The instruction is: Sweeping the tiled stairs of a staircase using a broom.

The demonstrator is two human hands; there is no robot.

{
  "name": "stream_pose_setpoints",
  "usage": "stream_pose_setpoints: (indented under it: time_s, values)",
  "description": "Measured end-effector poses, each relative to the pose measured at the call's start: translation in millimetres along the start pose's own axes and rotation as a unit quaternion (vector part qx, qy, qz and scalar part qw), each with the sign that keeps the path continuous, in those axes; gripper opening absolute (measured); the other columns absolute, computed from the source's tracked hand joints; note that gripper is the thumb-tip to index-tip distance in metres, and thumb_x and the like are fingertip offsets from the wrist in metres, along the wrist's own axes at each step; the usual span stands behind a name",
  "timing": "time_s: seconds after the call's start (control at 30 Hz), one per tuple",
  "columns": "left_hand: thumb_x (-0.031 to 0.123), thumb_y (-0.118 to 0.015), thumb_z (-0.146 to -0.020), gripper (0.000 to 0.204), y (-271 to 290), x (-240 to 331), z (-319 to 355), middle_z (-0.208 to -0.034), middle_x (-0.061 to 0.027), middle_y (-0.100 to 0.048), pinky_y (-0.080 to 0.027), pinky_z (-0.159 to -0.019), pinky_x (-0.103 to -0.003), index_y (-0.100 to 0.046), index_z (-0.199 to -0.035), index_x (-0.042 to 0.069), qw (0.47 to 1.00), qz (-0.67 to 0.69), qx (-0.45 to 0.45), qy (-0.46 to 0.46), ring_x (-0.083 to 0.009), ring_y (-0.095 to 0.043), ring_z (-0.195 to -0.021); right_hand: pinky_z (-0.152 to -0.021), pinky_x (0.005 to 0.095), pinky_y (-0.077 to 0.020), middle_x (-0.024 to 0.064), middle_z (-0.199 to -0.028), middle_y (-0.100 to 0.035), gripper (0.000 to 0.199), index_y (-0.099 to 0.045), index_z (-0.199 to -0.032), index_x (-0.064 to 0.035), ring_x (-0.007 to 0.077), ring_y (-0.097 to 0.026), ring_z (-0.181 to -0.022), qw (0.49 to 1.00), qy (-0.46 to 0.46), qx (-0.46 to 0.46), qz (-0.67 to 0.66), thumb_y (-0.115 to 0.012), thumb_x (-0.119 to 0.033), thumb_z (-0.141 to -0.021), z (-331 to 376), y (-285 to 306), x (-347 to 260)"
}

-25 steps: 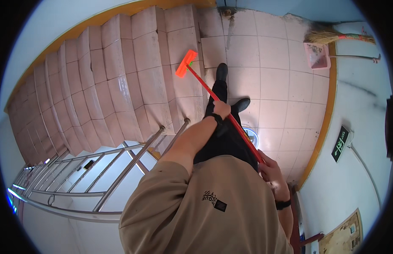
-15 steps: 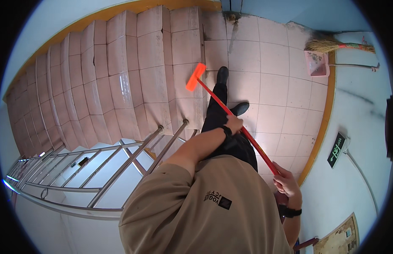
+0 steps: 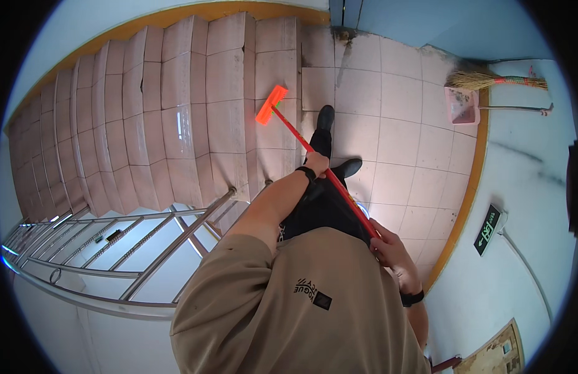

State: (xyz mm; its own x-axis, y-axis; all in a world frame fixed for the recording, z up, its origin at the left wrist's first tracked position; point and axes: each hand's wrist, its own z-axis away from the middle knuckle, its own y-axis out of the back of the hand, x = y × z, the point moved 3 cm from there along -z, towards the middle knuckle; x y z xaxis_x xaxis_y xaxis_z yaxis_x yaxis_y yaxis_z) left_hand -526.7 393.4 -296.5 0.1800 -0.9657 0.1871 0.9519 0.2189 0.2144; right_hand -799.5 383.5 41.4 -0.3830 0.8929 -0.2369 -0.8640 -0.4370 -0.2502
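I hold a long red-handled broom [image 3: 301, 140] with both hands. My left hand [image 3: 317, 164] grips the handle about midway, arm stretched forward, a black band on the wrist. My right hand [image 3: 388, 250] grips the handle's upper end close to my body. The orange broom head [image 3: 271, 104] rests on a pink tiled step at the foot of the staircase [image 3: 177, 124]. My black shoes [image 3: 326, 118] stand on the pale tiled landing, one forward near the lowest step.
A metal stair railing [image 3: 146, 237] runs at lower left. A straw broom [image 3: 488, 81] and a pink dustpan [image 3: 462, 106] lean against the blue wall at upper right. An exit sign [image 3: 488, 229] hangs low on the right wall. An orange skirting edges the landing.
The broom head has swept to the right and farther from me across the steps; my left hand moved forward along with it, and the view shifted slightly.
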Motion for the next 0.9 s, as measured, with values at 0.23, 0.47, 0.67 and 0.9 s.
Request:
stream_pose_setpoints:
  time_s: [0.23,0.47,0.67,0.9]
  values:
    - [0.013,-0.050,-0.089,0.035,-40.1,34.3,84.7,-0.086,-0.0226,-0.066,-0.057,-0.046,-0.036,-0.031,-0.111,-0.007,0.995,0.062,-0.068,-0.027,-0.0279,-0.068,-0.057,-0.042,0.0201,-0.0372,0.0093,-0.095,-0.062,0.067,-0.037,-0.146,0.0029,0.0052,-0.048,-0.051,0.984,0.127,-0.098,-0.072,-0.058,-0.003,-0.083,65.8,34.4,-21.0]
    - [0.012,-0.049,-0.089,0.033,-3.5,71.6,53.9,-0.089,-0.0220,-0.065,-0.058,-0.046,-0.036,-0.036,-0.112,-0.009,0.988,0.061,-0.136,-0.045,-0.0312,-0.070,-0.064,-0.051,0.0228,-0.0468,0.0141,-0.089,-0.062,0.012,-0.058,-0.084,0.0006,0.0164,-0.064,-0.069,0.931,0.357,0.026,0.078,-0.053,-0.009,-0.089,32.2,15.1,-65.6]
    - [0.018,-0.053,-0.089,0.028,44.2,103.9,37.2,-0.079,-0.0188,-0.065,-0.056,-0.044,-0.038,-0.056,-0.096,-0.009,0.993,0.097,-0.026,-0.061,-0.0303,-0.068,-0.058,-0.050,0.0236,-0.0461,0.0115,-0.085,-0.061,0.017,-0.058,-0.080,0.0008,0.0150,-0.062,-0.062,0.941,0.324,-0.004,0.098,-0.051,-0.010,-0.091,4.3,-1.7,-118.2]
    - [0.044,-0.051,-0.092,0.049,19.0,138.3,82.7,-0.074,-0.0165,-0.067,-0.055,-0.048,-0.035,-0.063,-0.098,-0.004,0.978,0.045,-0.182,-0.092,-0.0247,-0.067,-0.055,-0.047,0.0233,-0.0442,0.0103,-0.078,-0.059,0.017,-0.058,-0.078,0.0004,0.0143,-0.059,-0.055,0.930,0.335,0.014,0.147,-0.050,-0.009,-0.091,49.0,17.1,-182.5]
